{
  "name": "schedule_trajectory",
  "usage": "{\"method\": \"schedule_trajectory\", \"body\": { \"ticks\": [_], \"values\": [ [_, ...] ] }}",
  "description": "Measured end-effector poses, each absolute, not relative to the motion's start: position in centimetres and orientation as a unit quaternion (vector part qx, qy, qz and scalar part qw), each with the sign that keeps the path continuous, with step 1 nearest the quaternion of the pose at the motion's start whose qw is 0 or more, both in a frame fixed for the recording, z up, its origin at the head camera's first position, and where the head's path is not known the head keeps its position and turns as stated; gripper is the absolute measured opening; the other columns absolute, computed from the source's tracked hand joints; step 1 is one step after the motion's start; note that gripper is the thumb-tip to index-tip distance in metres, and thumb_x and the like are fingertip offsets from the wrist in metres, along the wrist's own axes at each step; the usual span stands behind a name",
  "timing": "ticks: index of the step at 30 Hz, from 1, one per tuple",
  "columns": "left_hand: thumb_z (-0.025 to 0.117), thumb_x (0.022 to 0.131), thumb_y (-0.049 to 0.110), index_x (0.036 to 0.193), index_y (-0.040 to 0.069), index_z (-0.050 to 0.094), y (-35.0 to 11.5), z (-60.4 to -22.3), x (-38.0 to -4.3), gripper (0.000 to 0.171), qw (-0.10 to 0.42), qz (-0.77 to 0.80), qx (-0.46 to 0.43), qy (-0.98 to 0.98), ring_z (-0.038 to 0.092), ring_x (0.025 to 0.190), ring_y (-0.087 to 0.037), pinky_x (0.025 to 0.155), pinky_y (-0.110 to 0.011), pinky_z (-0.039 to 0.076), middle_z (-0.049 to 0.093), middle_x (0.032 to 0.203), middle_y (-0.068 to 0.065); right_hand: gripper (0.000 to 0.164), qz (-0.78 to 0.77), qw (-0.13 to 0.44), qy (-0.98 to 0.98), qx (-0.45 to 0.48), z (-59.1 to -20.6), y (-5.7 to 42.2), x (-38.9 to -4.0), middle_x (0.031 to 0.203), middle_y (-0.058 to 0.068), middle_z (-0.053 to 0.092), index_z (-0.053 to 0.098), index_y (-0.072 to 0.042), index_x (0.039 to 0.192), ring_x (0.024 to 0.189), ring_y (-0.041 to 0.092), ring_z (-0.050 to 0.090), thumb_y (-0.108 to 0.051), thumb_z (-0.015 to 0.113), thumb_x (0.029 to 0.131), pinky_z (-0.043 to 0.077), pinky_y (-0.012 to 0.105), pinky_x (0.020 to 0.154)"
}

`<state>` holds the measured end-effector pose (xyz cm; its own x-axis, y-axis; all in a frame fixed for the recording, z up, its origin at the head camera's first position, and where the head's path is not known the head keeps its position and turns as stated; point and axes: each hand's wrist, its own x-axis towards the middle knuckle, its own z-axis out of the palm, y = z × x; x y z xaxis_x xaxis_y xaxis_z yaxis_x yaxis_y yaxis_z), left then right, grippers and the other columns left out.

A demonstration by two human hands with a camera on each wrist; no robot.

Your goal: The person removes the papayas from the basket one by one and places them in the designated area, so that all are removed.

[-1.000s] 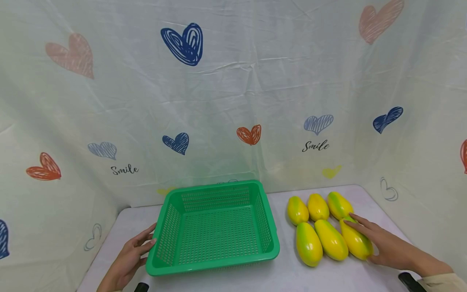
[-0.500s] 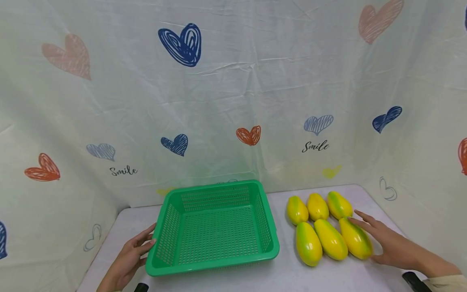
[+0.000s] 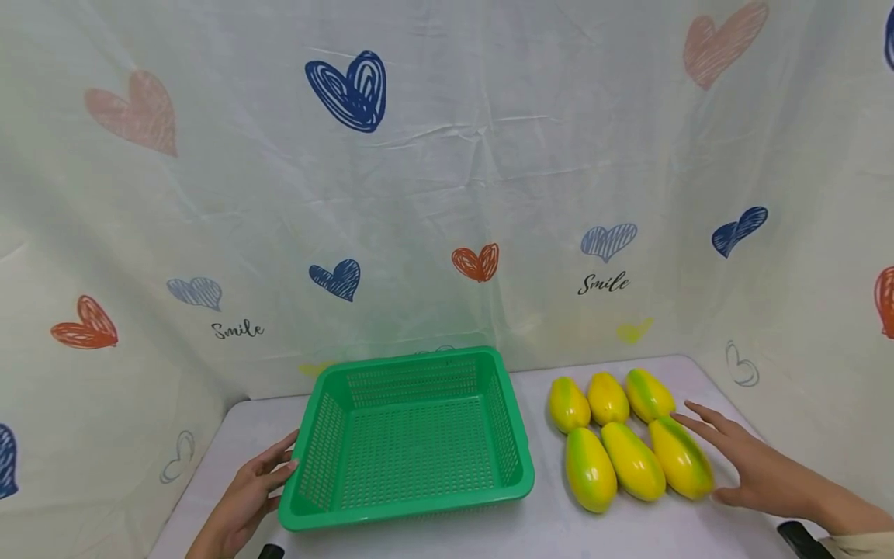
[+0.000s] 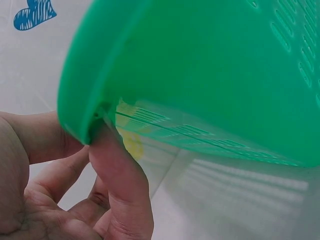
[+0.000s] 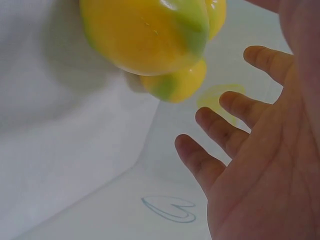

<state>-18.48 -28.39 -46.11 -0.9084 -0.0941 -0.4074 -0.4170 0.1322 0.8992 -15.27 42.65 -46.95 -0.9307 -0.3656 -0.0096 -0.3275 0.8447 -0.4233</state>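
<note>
A green plastic basket [image 3: 412, 450] with perforated walls sits in the middle of the table. At its left side my left hand [image 3: 244, 489] grips the rim [image 4: 80, 95], a fingertip tucked beneath the lip in the left wrist view. To the basket's right lie several glossy yellow-green papayas [image 3: 632, 460] in two rows. My right hand [image 3: 761, 473] is spread just right of the nearest right papaya [image 3: 680, 458], holding nothing. In the right wrist view, its straight fingers [image 5: 200, 160] stand apart from a papaya [image 5: 145, 35].
The table [image 3: 552, 536] has a white cover. Behind and on both sides hangs a pale curtain [image 3: 419, 186] printed with hearts and "Smile". Black wrist-camera parts [image 3: 803, 539] show at the lower edge.
My right hand has drawn off the nearest right papaya and moved slightly to the right. My left hand, the basket and the papayas stay in place.
</note>
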Motion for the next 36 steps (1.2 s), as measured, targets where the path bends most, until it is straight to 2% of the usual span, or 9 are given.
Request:
{"method": "schedule_trajectory", "body": {
  "ticks": [14, 19, 25, 36],
  "values": [
    [0.057, 0.109, 0.011, 0.167, 0.005, 0.029, -28.26, -46.21, -18.64, 0.064, 0.126, 0.636, -0.170, 0.742, 0.065, 0.098, -0.019, 0.084, -0.040, 0.058, 0.050, 0.135, -0.018, 0.109, -0.204, 0.015, 0.960, -0.191, -47.34, 43.05, -15.21, 0.157, 0.034, 0.033, 0.039, -0.016, 0.161, 0.129, 0.059, 0.046, -0.021, 0.099, 0.069, 0.050, 0.079, 0.084],
    [0.057, 0.109, 0.010, 0.166, 0.005, 0.029, -28.19, -46.16, -18.85, 0.064, 0.127, 0.634, -0.170, 0.743, 0.066, 0.097, -0.019, 0.084, -0.040, 0.057, 0.049, 0.136, -0.019, 0.100, -0.198, -0.023, 0.960, -0.196, -47.46, 43.24, -15.28, 0.155, 0.030, 0.037, 0.041, -0.016, 0.160, 0.127, 0.052, 0.045, -0.024, 0.094, 0.076, 0.049, 0.080, 0.083],
    [0.057, 0.109, 0.011, 0.166, 0.005, 0.030, -28.13, -46.08, -18.96, 0.063, 0.126, 0.631, -0.166, 0.748, 0.066, 0.096, -0.019, 0.082, -0.039, 0.057, 0.050, 0.135, -0.018, 0.081, -0.190, -0.062, 0.963, -0.184, -47.36, 43.28, -15.68, 0.151, 0.029, 0.042, 0.045, -0.009, 0.156, 0.127, 0.050, 0.046, -0.028, 0.086, 0.088, 0.045, 0.082, 0.086],
    [0.057, 0.110, 0.013, 0.167, 0.005, 0.029, -28.08, -46.39, -18.72, 0.064, 0.121, 0.647, -0.165, 0.735, 0.065, 0.099, -0.018, 0.081, -0.038, 0.059, 0.052, 0.134, -0.015, 0.063, -0.176, -0.090, 0.968, -0.155, -47.76, 43.13, -15.88, 0.147, 0.028, 0.048, 0.054, -0.001, 0.144, 0.124, 0.051, 0.050, -0.026, 0.081, 0.094, 0.045, 0.079, 0.089]
  ]
}}
